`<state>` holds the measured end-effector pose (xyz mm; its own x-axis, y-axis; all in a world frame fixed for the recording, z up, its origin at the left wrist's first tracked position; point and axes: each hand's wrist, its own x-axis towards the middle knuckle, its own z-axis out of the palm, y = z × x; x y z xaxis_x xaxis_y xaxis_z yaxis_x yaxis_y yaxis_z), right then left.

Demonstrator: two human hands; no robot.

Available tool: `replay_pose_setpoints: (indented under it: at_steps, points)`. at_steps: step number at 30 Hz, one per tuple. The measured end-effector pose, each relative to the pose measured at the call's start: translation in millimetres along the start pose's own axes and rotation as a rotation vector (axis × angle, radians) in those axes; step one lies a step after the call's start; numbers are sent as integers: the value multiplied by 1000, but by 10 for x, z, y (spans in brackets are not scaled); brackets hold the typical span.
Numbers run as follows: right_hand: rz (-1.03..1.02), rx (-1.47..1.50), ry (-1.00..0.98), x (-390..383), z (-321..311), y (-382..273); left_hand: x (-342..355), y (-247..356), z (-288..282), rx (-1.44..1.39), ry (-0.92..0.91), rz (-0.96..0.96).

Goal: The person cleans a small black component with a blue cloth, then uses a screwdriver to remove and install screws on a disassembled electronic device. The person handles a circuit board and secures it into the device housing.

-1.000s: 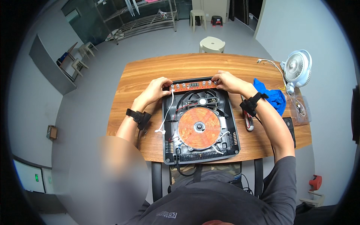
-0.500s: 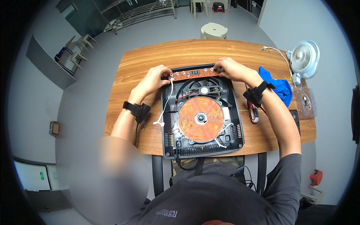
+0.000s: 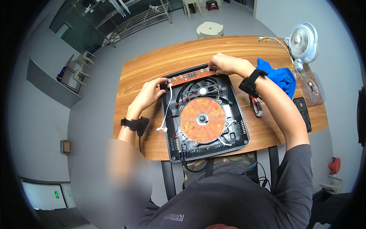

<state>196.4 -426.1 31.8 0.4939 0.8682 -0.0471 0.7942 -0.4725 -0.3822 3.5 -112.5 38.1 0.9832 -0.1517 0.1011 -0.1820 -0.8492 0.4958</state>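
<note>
An opened induction cooker (image 3: 238, 108) with a black casing lies on the table, showing a round copper coil (image 3: 190, 114) and a black cooling fan (image 3: 203, 91). Along its far edge is a narrow orange circuit board (image 3: 194, 76) with buttons and a small display; a white cable (image 3: 165, 113) hangs from its left end. My left hand (image 3: 153, 91) grips the left end of the board at the casing's edge, thumb and fingers closed around it. My right hand (image 3: 223, 64) pinches at the board's right end, its fingertips partly hidden.
A red-and-grey screwdriver (image 3: 256, 108), blue cloth (image 3: 278, 76), white fan (image 3: 301, 42), clear plastic box (image 3: 312, 86) and black device (image 3: 302, 112) sit to the right on the wooden table (image 3: 141, 68). A stool (image 3: 209, 28) stands beyond it.
My view has shifted. The cooker looks slightly turned anticlockwise, its right end farther away, with my right hand moved up and slightly left in view. Both hands stay at the board's ends.
</note>
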Motion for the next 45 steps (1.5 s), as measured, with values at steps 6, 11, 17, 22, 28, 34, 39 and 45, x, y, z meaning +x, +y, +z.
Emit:
replay_pose_setpoints:
  at_steps: [6, 11, 17, 22, 28, 34, 39, 45]
  points:
    - [-68, 11, 37, 85, 128, 181, -197, 195, -50, 34, -20, 127]
    - [-50, 31, 28, 19, 93, 151, -458, 463, -122, -90, -273, 73]
    - [-43, 75, 50, 53, 148, 194, -763, 530, -189, -90, -322, 121]
    - [-55, 8, 36, 41, 110, 136, -884, 538, -207, -11, -381, 106]
    - [-24, 26, 26, 59, 133, 182, -920, 564, -249, -6, -439, 33]
    - [-40, 19, 29, 45, 113, 184, -906, 732, -198, -109, -380, -5]
    - [-46, -5, 40, 32, 107, 151, -881, 894, 40, -60, -358, 142]
    - [-57, 8, 65, 16, 123, 127, -969, 690, 254, 8, -243, 115]
